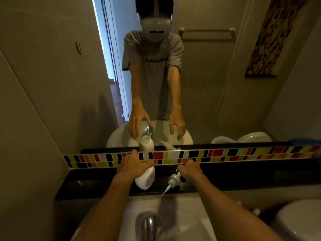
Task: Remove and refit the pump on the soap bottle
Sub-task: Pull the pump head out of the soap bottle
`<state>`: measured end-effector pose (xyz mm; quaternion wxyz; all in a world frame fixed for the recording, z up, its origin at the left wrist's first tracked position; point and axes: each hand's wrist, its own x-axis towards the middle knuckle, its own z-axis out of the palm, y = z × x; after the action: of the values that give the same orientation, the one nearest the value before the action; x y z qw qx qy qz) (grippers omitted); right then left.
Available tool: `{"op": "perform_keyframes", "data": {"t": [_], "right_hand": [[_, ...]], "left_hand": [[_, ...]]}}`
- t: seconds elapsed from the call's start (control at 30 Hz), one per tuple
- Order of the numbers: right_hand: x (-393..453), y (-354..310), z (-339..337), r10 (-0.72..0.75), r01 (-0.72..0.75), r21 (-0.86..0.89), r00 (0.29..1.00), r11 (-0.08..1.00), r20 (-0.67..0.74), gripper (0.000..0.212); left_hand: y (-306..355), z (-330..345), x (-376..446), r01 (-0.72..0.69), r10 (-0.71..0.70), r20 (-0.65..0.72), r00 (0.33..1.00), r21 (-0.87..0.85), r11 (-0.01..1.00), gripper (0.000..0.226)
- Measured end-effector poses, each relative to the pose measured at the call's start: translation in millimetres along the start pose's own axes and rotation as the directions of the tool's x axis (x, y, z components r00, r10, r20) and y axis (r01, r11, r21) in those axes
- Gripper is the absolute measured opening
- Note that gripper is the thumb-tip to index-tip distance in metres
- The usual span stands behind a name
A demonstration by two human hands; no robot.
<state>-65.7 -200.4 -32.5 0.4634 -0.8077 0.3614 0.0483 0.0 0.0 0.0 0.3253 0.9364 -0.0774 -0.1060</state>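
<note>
Left hand (134, 165) closed around the neck end of one white soap bottle (145, 179), standing on the dark ledge (243, 176). Right hand (190, 169) closed on one detached pump (174, 180), just beside the bottle, tube angled down toward one white sink (187, 221). One tap (147, 225) below; mirror (208, 84) above the tile strip (225, 154).

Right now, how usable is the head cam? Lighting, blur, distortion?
Head view: dim, warm light, with blown-out daylight in the mirrored doorway. Wide-angle bending curves the tile strip and walls. Left hand on the soap bottle and right hand on the pump are soft but readable. The mirror duplicates both.
</note>
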Motion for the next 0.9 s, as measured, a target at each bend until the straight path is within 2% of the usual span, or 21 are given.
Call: {"op": "perform_keyframes", "data": {"t": [0.07, 0.1, 0.13, 0.2, 0.47, 0.63, 0.77, 0.83, 0.9], "right_hand": [[5.6, 7.5, 11.8, 0.168, -0.166, 0.125, 0.986, 0.978, -0.004, 0.051], [6.1, 12.0, 17.9, 0.249, -0.252, 0.191, 0.968, 0.949, 0.039, 0.059], [7.2, 16.5, 22.7, 0.303, -0.313, 0.242, 0.95, 0.919, 0.077, 0.065], [10.0, 20.0, 33.3, 0.332, -0.345, 0.243, 0.938, 0.906, 0.094, 0.069], [18.9, 20.9, 53.0, 0.334, -0.323, 0.316, 0.942, 0.892, 0.02, 0.059], [8.0, 28.7, 42.9, 0.265, -0.264, 0.471, 0.962, 0.842, 0.067, 0.053], [-15.7, 35.0, 20.8, 0.108, -0.097, 0.685, 0.994, 0.722, 0.026, 0.035], [-29.2, 34.3, 8.3, 0.056, -0.058, 0.766, 0.998, 0.641, 0.029, 0.035], [-41.9, 30.0, 1.8, 0.017, -0.035, 0.793, 0.999, 0.609, 0.031, 0.038]], "left_hand": [[-9.9, 13.5, 2.0, 0.004, -0.004, 0.005, 1.0, -0.064, 0.998, 0.093], [-15.2, 22.6, 0.0, -0.001, 0.002, 0.009, 1.0, -0.104, 0.995, 0.091], [-20.7, 31.1, -1.6, 0.008, -0.007, 0.005, 1.0, -0.148, 0.989, 0.088], [-27.4, 44.8, -0.7, 0.005, -0.01, -0.027, 1.0, -0.192, 0.981, 0.085], [-42.4, 70.5, 1.6, -0.038, 0.018, -0.094, 0.995, -0.222, 0.974, 0.067], [-48.0, 68.1, -8.2, -0.086, 0.071, -0.067, 0.995, -0.252, 0.964, 0.062], [-55.5, 54.4, -21.7, -0.157, 0.149, -0.07, 0.986, -0.114, 0.981, 0.063], [-55.3, 47.6, -32.1, -0.165, 0.161, -0.059, 0.985, -0.062, 0.984, 0.063], [-54.4, 44.5, -42.0, -0.159, 0.157, -0.055, 0.986, -0.03, 0.987, 0.062]]}}
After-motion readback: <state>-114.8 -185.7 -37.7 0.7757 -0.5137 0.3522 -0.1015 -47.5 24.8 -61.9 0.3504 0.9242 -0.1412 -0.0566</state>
